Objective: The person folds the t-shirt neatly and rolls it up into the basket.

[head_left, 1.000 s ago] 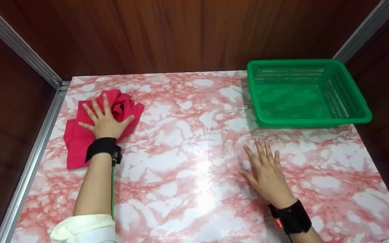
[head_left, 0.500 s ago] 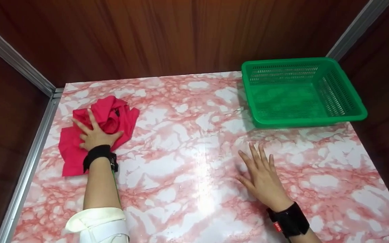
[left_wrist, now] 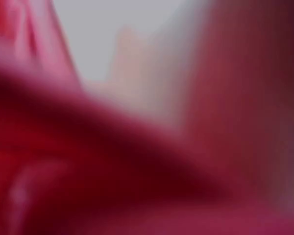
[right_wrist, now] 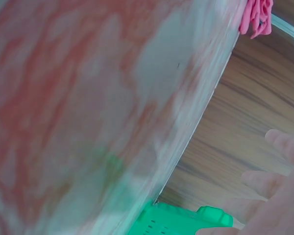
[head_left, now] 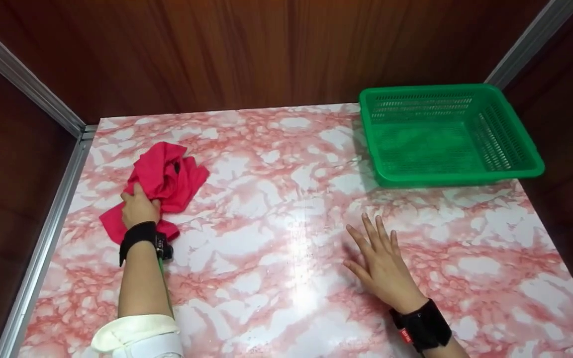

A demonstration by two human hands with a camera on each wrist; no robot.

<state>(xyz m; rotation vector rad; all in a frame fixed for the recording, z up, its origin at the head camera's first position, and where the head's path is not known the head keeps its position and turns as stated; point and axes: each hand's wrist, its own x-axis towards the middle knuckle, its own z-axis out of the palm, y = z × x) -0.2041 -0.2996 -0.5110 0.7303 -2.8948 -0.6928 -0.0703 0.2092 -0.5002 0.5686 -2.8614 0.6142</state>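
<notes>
the left wrist view is a red blur, too close to the fabric to make out anything, and the right wrist view shows only blurred fingertips [right_wrist: 279, 142] with a sliver of the green basket [right_wrist: 186, 223] and the cloth [right_wrist: 256, 17] far off. nearest in the head view, the right hand [head_left: 381, 263] lies flat on the pink marbled counter [head_left: 276, 258], fingers straight and spread, holding nothing, with bare surface on all sides of it. the left hand [head_left: 139, 209] is curled round a bunched fold of the red cloth [head_left: 167, 179], its fingertips buried in the fabric. the cloth is crumpled and heaped, lying on the counter's left part near the metal edge rail [head_left: 43, 238]. farther back on the right, the perforated basket [head_left: 450, 134] sits at the counter's rear corner against the wooden wall [head_left: 266, 49], well apart from the cloth.
</notes>
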